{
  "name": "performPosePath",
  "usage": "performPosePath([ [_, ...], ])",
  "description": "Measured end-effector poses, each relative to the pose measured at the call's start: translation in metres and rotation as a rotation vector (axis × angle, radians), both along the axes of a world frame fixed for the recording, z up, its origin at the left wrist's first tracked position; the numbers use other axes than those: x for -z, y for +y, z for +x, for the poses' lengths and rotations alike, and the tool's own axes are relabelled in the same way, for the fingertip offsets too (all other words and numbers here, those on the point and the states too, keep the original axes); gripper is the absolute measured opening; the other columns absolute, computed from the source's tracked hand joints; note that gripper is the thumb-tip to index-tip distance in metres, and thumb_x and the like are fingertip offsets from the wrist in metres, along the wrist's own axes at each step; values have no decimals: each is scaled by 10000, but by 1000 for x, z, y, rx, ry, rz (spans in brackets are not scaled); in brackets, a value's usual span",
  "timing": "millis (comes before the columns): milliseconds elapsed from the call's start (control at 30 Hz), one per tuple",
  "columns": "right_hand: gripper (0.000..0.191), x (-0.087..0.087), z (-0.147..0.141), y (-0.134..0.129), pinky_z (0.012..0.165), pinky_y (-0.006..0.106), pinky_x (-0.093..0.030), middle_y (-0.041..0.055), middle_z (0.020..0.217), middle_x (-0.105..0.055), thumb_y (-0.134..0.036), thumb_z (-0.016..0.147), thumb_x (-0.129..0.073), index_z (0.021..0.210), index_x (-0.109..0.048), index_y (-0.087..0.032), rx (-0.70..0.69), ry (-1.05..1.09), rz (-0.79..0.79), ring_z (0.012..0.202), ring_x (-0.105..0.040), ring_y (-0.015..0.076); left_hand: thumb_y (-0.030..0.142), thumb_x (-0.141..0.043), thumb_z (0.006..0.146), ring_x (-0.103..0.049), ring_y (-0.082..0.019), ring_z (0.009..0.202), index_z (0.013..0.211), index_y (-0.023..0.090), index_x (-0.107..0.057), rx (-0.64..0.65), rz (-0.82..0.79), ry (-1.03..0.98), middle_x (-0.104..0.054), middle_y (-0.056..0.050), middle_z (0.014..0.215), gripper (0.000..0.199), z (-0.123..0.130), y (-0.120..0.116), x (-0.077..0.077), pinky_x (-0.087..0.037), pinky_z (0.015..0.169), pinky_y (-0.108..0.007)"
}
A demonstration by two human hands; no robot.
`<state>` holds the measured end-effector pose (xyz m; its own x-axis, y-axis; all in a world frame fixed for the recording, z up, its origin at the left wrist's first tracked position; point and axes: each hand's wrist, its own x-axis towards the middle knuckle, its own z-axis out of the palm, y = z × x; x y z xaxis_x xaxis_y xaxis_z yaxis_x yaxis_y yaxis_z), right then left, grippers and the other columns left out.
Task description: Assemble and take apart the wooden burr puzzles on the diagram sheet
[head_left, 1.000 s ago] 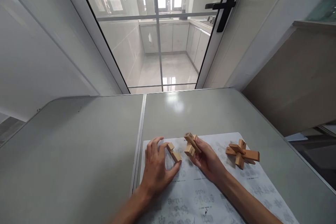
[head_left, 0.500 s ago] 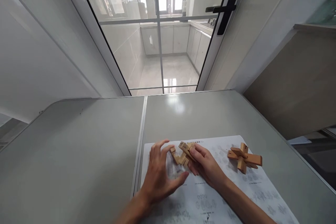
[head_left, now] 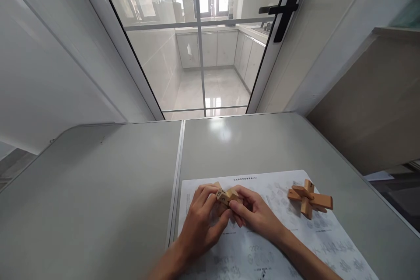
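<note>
Light wooden puzzle pieces (head_left: 223,197) are bunched together between my two hands, over the printed sheet (head_left: 259,249). My left hand (head_left: 205,218) has its fingers and thumb closed on them from the left. From the right, my right hand (head_left: 254,210) pinches the same cluster between thumb and fingers. One piece shows a dark number on its end. The fingers partly hide how the pieces fit together. A darker assembled wooden puzzle (head_left: 310,199), shaped like a many-armed cross, rests on the sheet to the right of my right hand.
The grey table (head_left: 131,175) has a metal seam (head_left: 177,166) just left of the sheet. Beyond its far edge stands a glass door (head_left: 203,52) with a black handle (head_left: 285,11). A brown panel (head_left: 367,100) is at the right.
My left hand has moved from spread fingers to closing on the light wooden pieces. The pieces are now bunched closer together between both hands, and the numbered piece has turned and shifted left.
</note>
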<state>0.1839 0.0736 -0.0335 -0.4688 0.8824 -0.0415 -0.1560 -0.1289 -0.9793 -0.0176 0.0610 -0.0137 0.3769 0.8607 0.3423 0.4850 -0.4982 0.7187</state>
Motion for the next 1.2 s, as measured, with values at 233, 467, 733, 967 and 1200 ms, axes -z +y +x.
performPosePath([
  [233, 359, -5, -1, 1, 542, 239, -341, -62, 576, -541, -533, 1036, -664, 1032, -659, -174, 6, -35, -2, 525, -470, 103, 201, -643, 1011, -625, -247, 1096, 1106, 228, -639, -2, -20, -13, -668, -84, 1132, 99, 0, 1, -2, -544, 964, -397],
  [467, 380, -2, 0, 1, 559, 242, -375, -59, 584, -552, -545, 1031, -668, 1036, -656, -166, 1, -31, 0, 530, -478, 104, 205, -657, 1007, -649, -234, 1045, 1067, 225, -652, -3, -13, -32, -674, -76, 1099, 63, 1, 1, -1, -553, 928, -376],
  [733, 388, 0, 1, 2, 545, 241, -360, -60, 578, -552, -556, 1027, -669, 1017, -648, -170, 5, -65, 15, 522, -482, 105, 212, -661, 1007, -637, -228, 1021, 1055, 218, -649, -15, -16, -26, -667, -73, 1078, 50, 1, 1, 2, -545, 912, -371],
  [967, 391, 1, 1, 2, 536, 235, -364, -56, 582, -564, -559, 1032, -661, 1035, -650, -168, 17, -58, 24, 515, -502, 104, 211, -634, 1017, -642, -235, 1003, 1036, 213, -664, -5, -18, -16, -678, -82, 1062, 35, 1, 1, 0, -544, 896, -370],
  [1200, 371, 3, 0, 2, 520, 229, -362, -58, 593, -568, -536, 1036, -667, 1052, -644, -166, 23, -26, 17, 491, -489, 93, 233, -623, 1033, -629, -235, 984, 1000, 213, -653, -4, -40, -5, -680, -76, 1038, 49, 0, 2, -2, -534, 892, -374],
])
